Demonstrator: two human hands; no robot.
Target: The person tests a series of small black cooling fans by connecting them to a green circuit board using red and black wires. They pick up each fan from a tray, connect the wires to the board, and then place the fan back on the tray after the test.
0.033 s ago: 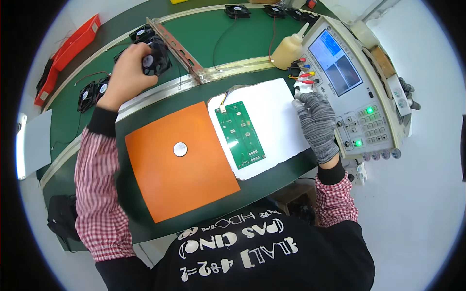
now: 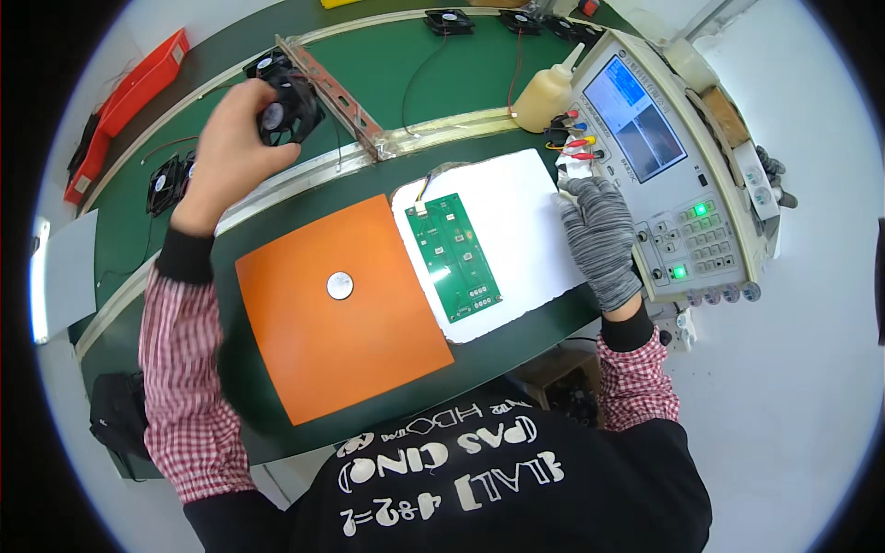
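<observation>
In left hand (image 2: 235, 146), camera-facing fan (image 2: 297, 107)

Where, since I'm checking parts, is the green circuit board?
Head view, centre: the circuit board lies on the white sheet, between the orange mat and the right hand.

You're in what looks like a workshop for electric things, because your green table (image 2: 516, 341) has little black fans (image 2: 449, 22), a flat circuit board (image 2: 466, 267) and a squeeze bottle (image 2: 543, 100), with a big machine (image 2: 666, 189) full of buttons (image 2: 714, 241) beside them.
</observation>
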